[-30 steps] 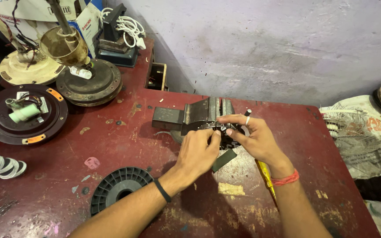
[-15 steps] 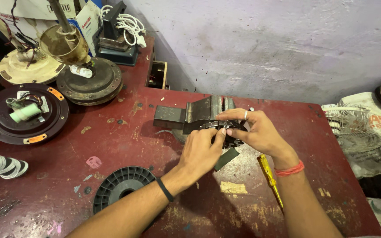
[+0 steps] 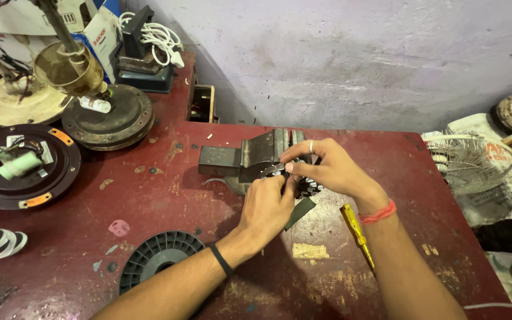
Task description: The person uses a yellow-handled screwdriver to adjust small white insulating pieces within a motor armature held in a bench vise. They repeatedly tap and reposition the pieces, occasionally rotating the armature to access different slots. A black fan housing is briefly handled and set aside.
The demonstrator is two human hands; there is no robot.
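Right now my left hand [image 3: 271, 204] and my right hand [image 3: 327, 169] both have their fingers closed on a small toothed metal core [image 3: 304, 185], which sits just in front of the grey bench vise [image 3: 250, 157] on the red table [image 3: 167, 195]. A dark flat strip [image 3: 301, 210] lies under my left fingers, and a yellow screwdriver [image 3: 357, 232] rests beside my right wrist. Farther left are a black plastic spool [image 3: 155, 258] and fan motor housings [image 3: 111, 115].

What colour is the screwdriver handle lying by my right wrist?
Yellow. The screwdriver lies on the red table beside the right hand, clearest in the head view.
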